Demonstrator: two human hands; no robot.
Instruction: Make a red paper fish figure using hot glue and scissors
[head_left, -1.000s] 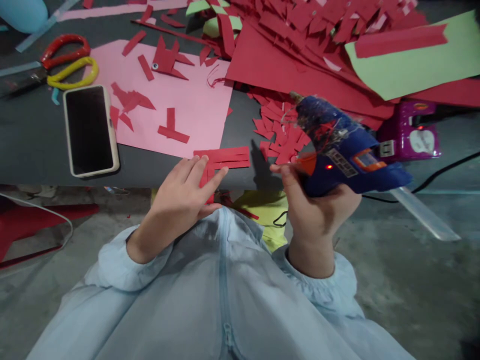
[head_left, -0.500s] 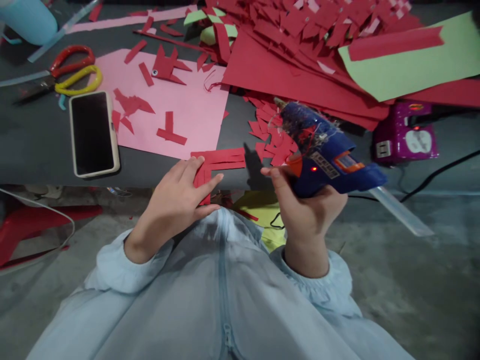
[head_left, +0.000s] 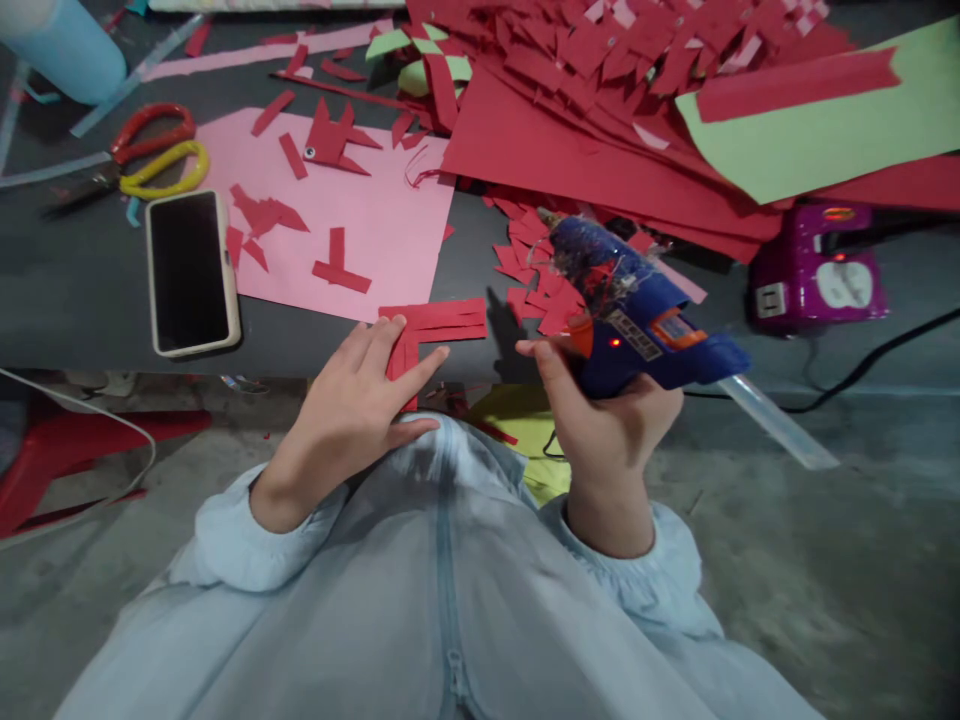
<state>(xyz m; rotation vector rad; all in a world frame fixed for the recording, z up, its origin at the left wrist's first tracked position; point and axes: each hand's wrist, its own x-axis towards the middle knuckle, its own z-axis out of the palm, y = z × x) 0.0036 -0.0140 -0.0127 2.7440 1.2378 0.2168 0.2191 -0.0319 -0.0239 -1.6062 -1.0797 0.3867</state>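
My left hand lies flat with its fingers stretched out, pressing red paper strips at the table's front edge. The strips meet in an L shape, and the fingers cover part of them. In my right hand is a blue hot glue gun with its red light lit. Strings of dried glue cling to its front, and a clear glue stick pokes out of the back. The nozzle points up and to the left, over a pile of small red paper pieces, apart from the L-shaped strips.
Pink paper bears a red paper fish and scraps. At left are a phone, scissors and a light-blue cup. Red sheets fill the back. A purple power adapter with a black cord stands right.
The glue gun and my right hand have shifted slightly left. A pink strip behind the gun now shows. My left hand stays on the red strips.
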